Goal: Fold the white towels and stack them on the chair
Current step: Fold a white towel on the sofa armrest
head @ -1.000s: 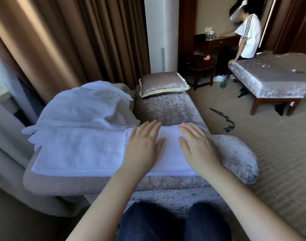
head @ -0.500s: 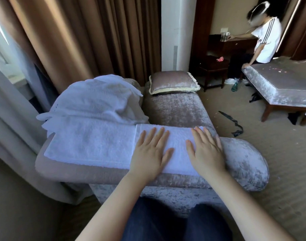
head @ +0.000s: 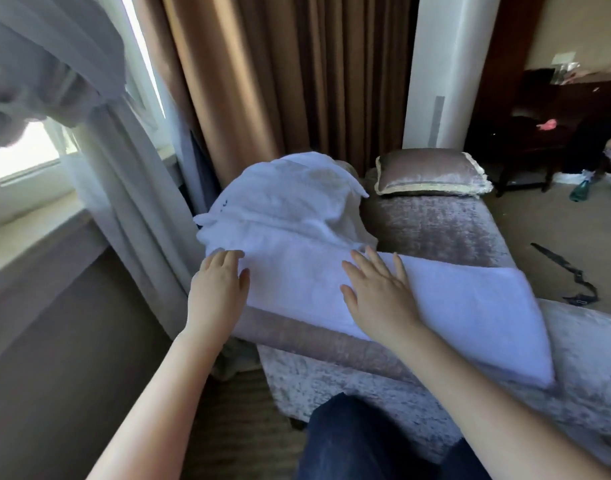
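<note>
Mauve crushed velvet covers the long chair [head: 435, 223] that fills the middle of the room, with a matching fringed velvet cushion [head: 432, 171] lying at its far end. A white terry towel [head: 470, 306] lies flat across the near part of the seat, its long near edge following the seat's front edge and its right corner reaching toward the rounded front. The left hand [head: 217, 289] lies flat at the towel's left end, fingers straight and together, right at the chair's left side. The right hand [head: 380, 296] presses the towel's middle, palm down with fingers spread wide. Behind them a loose heap of white towels [head: 290, 199] touches the flat towel's far edge. Brown pleated curtains [head: 297, 81], a pale sheer curtain [head: 124, 188] and a window sill [head: 30, 233] close in the left side. On the right, past a white column [head: 449, 64], beige carpet [head: 557, 230] lies open, with a black strap [head: 567, 271] on it.
</note>
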The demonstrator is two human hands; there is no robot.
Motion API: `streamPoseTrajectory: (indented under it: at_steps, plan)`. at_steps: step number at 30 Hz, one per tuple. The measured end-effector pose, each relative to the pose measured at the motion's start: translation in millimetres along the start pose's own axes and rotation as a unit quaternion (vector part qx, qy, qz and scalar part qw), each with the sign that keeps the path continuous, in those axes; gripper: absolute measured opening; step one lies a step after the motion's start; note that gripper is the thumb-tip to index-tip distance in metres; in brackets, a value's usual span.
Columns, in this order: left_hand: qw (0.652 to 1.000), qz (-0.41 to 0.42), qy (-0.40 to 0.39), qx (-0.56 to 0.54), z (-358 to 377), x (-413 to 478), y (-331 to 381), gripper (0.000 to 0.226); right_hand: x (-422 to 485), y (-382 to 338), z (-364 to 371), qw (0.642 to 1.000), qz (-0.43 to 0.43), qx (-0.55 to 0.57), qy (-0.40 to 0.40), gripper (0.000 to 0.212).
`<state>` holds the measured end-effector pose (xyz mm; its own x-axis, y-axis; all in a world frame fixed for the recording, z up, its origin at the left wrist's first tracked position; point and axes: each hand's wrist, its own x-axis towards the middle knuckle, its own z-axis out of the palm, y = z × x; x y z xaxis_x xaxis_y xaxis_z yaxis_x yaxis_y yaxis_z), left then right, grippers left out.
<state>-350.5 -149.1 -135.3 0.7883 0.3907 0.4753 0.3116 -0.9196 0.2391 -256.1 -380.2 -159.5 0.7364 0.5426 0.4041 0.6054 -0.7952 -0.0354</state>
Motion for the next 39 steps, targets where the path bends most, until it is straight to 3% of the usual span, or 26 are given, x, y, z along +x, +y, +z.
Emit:
streamPoseTrajectory:
  at_steps: [5,11,16,20,24,28,32,34,37,39]
  plan:
    - [0.998,-0.043,-0.031,0.019,2.7,3.0,-16.5,0.037,-1.4,-1.5,13.1,0.999,0.012,0.013,0.042,0.053]
    - [0.992,-0.112,-0.018,-0.053,4.0,13.3,-26.9,0.037,-3.6,-2.7,13.0,0.999,0.008,0.007,0.042,0.054]
    - [0.980,-0.149,-0.108,-0.072,-12.6,29.5,-30.5,0.025,-3.7,-2.5,12.5,0.999,0.012,-0.003,0.040,0.054]
    - [0.965,-0.178,-0.156,-0.112,-33.8,39.1,-31.3,0.037,-2.8,-2.2,10.4,0.999,0.000,0.019,0.026,0.052]
    - [0.964,-0.114,-0.119,-0.208,-73.5,41.0,-0.5,0.022,4.6,8.0,-11.0,0.992,-0.034,0.115,0.047,0.049]
    - [0.977,0.010,-0.076,-0.201,-105.8,35.6,59.6,0.020,14.6,9.5,-64.0,0.971,-0.099,0.182,0.121,0.063]
    - [0.959,0.148,-0.064,-0.233,-126.3,27.6,125.1,0.020,21.0,15.8,-120.7,0.959,-0.109,0.225,0.135,0.070]
    - [0.946,0.199,-0.057,-0.248,-130.4,21.6,156.0,0.023,16.6,28.6,-142.1,0.960,-0.086,0.231,0.135,0.063]
    - [0.928,0.253,-0.069,-0.263,-127.1,14.4,190.4,0.028,2.4,54.6,-160.1,0.965,-0.048,0.199,0.161,0.030]
    - [0.909,0.257,-0.131,-0.301,-120.0,13.1,199.8,0.037,-12.6,75.4,-162.9,0.971,-0.034,0.148,0.183,0.033]
